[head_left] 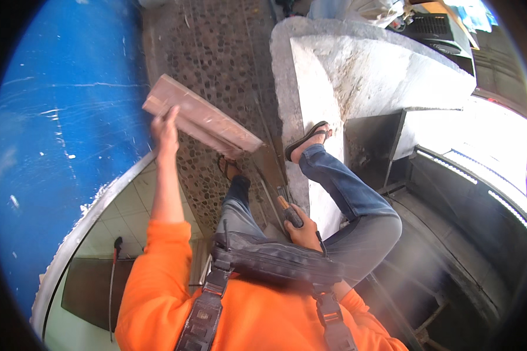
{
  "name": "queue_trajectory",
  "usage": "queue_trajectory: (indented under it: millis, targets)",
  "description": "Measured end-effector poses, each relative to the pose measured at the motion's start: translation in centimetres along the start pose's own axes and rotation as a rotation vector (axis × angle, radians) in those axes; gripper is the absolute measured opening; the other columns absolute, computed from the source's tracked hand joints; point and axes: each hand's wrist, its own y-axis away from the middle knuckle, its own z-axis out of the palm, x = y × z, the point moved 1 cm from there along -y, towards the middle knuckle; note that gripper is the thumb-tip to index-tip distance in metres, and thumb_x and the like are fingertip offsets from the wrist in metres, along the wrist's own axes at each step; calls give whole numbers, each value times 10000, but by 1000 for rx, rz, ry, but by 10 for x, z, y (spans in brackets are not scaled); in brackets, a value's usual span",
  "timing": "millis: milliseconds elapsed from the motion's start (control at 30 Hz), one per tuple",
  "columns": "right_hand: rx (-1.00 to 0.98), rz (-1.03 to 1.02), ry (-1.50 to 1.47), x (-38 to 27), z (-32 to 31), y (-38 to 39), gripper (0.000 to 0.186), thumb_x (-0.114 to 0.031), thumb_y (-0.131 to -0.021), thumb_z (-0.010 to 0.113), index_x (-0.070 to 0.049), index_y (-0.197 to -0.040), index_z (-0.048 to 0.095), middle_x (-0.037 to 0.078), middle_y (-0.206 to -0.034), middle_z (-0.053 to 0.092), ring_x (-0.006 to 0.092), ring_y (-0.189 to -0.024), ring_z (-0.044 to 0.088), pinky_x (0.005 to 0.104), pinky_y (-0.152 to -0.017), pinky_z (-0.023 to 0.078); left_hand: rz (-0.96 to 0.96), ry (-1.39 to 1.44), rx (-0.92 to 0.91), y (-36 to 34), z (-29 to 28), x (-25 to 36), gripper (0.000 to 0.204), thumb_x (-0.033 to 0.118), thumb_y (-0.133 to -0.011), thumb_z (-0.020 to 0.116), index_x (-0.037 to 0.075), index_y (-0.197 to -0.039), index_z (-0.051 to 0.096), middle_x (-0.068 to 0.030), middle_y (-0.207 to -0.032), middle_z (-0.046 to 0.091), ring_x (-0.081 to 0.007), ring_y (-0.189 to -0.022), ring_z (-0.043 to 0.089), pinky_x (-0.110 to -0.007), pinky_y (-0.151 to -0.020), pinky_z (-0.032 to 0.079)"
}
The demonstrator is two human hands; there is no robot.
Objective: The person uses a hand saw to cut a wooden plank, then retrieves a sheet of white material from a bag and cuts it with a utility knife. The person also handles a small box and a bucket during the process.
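Note:
My left hand [166, 133] is raised on the far left, its fingers closed around the edge of a flat brownish wooden board [202, 112]. The board slants down to the right above the pebbled floor, and a second ledge or layer shows along its lower side. Close to my waist, my right hand [304, 233] grips a short hand tool [293, 215] with a dark and orange handle. What kind of tool it is I cannot make out. My right foot in a sandal [308, 139] rests on a white, rough-edged slab.
A large scuffed blue panel [70, 117] fills the left side. White plastered masonry [375, 76] rises at the right, with a dark box-like appliance [436, 35] and bags behind it. A stick with a black head [115, 275] stands at lower left. Pebbled floor [216, 47] runs between.

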Motion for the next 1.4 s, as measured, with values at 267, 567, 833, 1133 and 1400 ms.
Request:
queue_trajectory:
  millis: [267, 567, 833, 1133, 1400]
  targets:
    - [284, -400, -226, -80, -19, -33, 486, -67, -901, 725, 40, -1367, 639, 213, -1254, 734, 269, -1197, 699, 350, -1043, 500, 362, -94, 347, 64, -146, 140, 387, 133, -959, 772, -61, -1281, 683, -115, -1221, 738, -183, -1066, 684, -331, -941, 532]
    - [374, -555, -661, -188, -80, 6, 466, -23, -988, 645, 60, -1441, 582, 25, -806, 652, 30, -496, 472, 207, -452, 386, 34, 462, 567, 85, -157, 127, 441, 116, -974, 731, 6, -1380, 598, -128, -1345, 651, -289, -1171, 662, -462, -969, 568]
    - [521, -775, -711, -216, -172, 20, 498, -45, -964, 617, 63, -1448, 567, 16, -724, 542, 70, -559, 480, 243, -493, 405, -367, 831, 613, 53, -3, 8, 545, 188, -988, 756, -41, -1415, 506, -180, -1350, 625, -338, -1202, 661, -512, -961, 615]
    - [699, -673, -846, -177, -178, -15, 535, -137, -1011, 555, 22, -1516, 477, 6, -646, 430, 116, -520, 426, 303, -512, 416, -547, 940, 381, -17, 180, -64, 500, 273, -1056, 648, 46, -1468, 479, -158, -1354, 629, -320, -1229, 649, -488, -998, 619]
    - [769, -560, -815, -152, -196, -26, 618, -125, -975, 558, 87, -1539, 422, -5, -633, 418, 91, -464, 397, 279, -456, 408, -572, 1112, 398, -40, 310, -61, 644, 261, -1092, 583, -10, -1585, 270, -235, -1451, 541, -328, -1266, 636, -446, -1023, 627]
